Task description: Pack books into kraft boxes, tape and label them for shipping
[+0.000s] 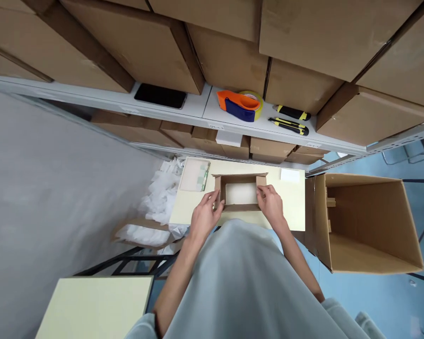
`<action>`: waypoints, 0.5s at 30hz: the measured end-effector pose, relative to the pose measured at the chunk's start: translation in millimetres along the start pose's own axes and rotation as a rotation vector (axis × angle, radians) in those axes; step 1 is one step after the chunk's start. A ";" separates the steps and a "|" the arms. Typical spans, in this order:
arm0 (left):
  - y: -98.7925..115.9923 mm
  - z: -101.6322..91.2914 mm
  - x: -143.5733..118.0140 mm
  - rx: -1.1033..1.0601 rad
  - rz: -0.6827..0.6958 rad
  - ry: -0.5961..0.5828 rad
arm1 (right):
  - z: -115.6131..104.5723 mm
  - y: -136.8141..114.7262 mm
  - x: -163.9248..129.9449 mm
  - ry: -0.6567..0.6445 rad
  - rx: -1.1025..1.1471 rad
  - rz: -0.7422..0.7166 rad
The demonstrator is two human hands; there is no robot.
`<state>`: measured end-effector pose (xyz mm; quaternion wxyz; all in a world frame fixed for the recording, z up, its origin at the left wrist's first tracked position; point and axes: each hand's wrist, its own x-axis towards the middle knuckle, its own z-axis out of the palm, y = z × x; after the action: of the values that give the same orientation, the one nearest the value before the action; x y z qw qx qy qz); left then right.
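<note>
Both hands grip a small open cardboard box (240,193) that sits on the pale counter (293,212), just in front of the person's body. The left hand (205,214) curls loosely around the box's left wall, fingers hooked over the rim; the right hand (270,203) does the same on the right wall, thumb and fingers closed on the cardboard. Something flat and white lies inside the box (its nature is hard to tell).

To the left of the box, a flat clear-wrapped pack (195,175) rests on the counter, and a white slip (290,175) lies towards the far right corner. White plastic bags (159,197) are heaped off the counter's left edge. A large empty carton (367,223) lies on its side to the right. On the shelf (198,110) above are a tape dispenser (239,105), two utility knives (289,119) and a dark phone (160,96).

The box's flaps look unsecured, so squeezing the thin walls unevenly could buckle them or tip the box, probably sliding its contents.

The person's clothing hides the near edge of the counter and the box's front wall is barely visible.
</note>
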<state>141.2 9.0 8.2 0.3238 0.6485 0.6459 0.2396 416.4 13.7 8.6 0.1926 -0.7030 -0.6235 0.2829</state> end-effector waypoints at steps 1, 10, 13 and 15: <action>1.3 3.1 0.5 -0.016 0.017 -0.013 | 2.5 -0.5 -0.1 -0.032 0.001 -0.028; -7.8 15.9 18.1 -0.087 0.070 -0.069 | -21.2 36.3 -6.7 -0.294 0.167 -0.246; -9.7 16.8 29.0 -0.083 0.107 -0.101 | -19.2 45.9 -2.5 -0.205 0.195 -0.202; -8.8 18.2 36.2 -0.056 0.115 -0.033 | -9.0 48.5 2.4 -0.089 0.201 -0.143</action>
<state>150.4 42.6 -14.4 0.3383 0.6791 0.5951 0.2650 459.5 9.5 -15.2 0.2537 -0.6208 -0.6483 0.3605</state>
